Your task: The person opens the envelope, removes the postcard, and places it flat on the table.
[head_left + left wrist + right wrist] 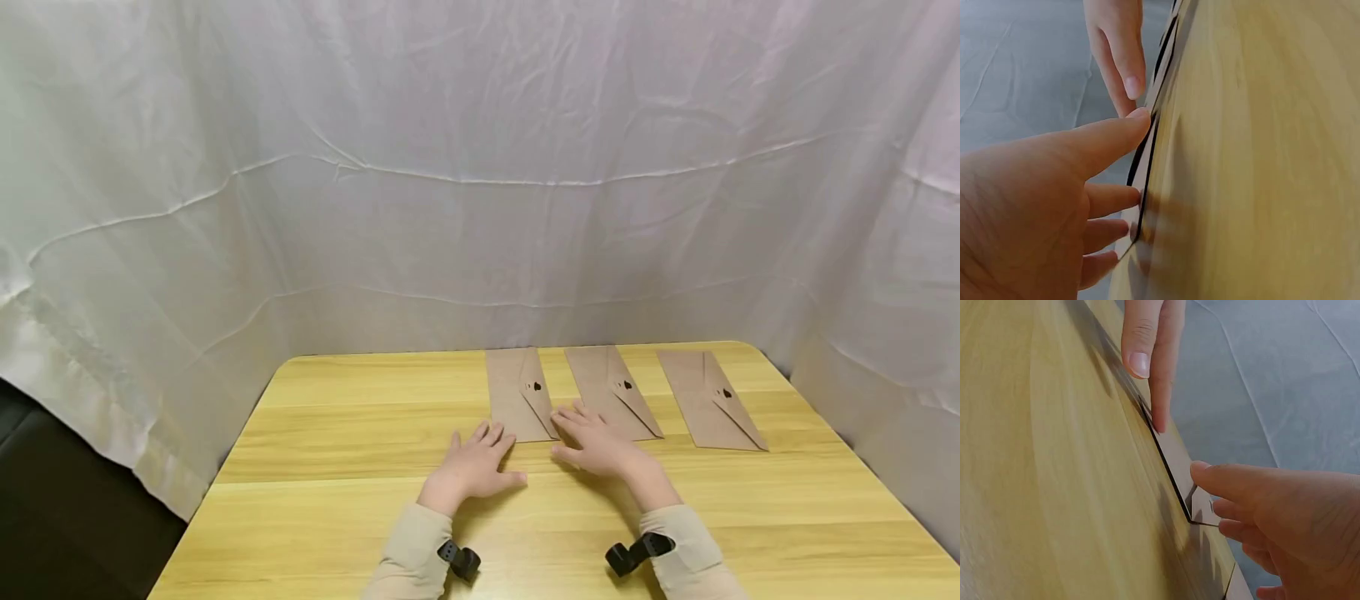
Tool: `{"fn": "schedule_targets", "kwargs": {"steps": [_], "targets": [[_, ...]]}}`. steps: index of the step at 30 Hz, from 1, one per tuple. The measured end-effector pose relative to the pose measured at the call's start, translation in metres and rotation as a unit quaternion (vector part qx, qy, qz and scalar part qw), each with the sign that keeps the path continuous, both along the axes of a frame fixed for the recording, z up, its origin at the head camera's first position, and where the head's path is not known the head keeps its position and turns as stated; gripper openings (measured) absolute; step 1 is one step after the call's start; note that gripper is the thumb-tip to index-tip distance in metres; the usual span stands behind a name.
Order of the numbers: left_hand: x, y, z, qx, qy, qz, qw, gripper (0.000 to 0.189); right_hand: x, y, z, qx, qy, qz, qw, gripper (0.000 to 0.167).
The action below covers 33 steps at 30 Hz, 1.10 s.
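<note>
Three flat brown paper envelopes lie in a row at the far side of the table: a left envelope (507, 396), a middle envelope (597, 379) and a right envelope (693, 398). Each has a pointed flap with a small dark mark. My left hand (474, 468) has its fingers spread, fingertips at the near left corner of the left envelope. At that envelope's near right corner, my right hand (603, 446) reaches in, fingers extended and overlapping the middle envelope's edge. Both wrist views show fingertips right at the left envelope's edge (1142, 165) and thumbs apart from the fingers.
The light wooden table (315, 517) ends at a rounded far edge just behind the envelopes. Pale curtains (465, 233) hang behind it and along both sides. A dark surface (67, 508) shows at the lower left. A black camera (459, 560) is strapped on each wrist.
</note>
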<state>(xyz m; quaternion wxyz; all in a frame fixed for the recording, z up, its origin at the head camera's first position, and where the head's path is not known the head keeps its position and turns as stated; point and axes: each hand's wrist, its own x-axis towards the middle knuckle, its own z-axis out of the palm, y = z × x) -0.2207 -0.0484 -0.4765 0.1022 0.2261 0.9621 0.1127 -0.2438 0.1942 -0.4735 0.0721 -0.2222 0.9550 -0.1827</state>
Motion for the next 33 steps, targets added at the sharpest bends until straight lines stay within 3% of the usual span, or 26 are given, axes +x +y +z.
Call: {"fn": "schedule_targets", "kwargs": {"steps": [7,13,22,33], "targets": [[0.003,0.005,0.003,-0.001,-0.019,0.003,0.9998,0.076,0.0,-0.003,-0.004,0.025,0.004,0.009,0.9996,0.064],[0.001,0.006,-0.001,-0.002,-0.021,0.0,0.9998,0.078,0.0,-0.006,-0.007,0.037,0.006,0.002,0.9993,0.064],[0.0,0.0,0.0,0.036,-0.044,-0.011,0.9983,0.075,0.005,-0.017,-0.008,0.052,0.017,0.002,0.9985,0.066],[0.007,0.002,0.007,0.034,-0.038,-0.01,0.9987,0.079,0.011,-0.022,-0.004,0.064,0.016,-0.001,0.9978,0.066]]}}
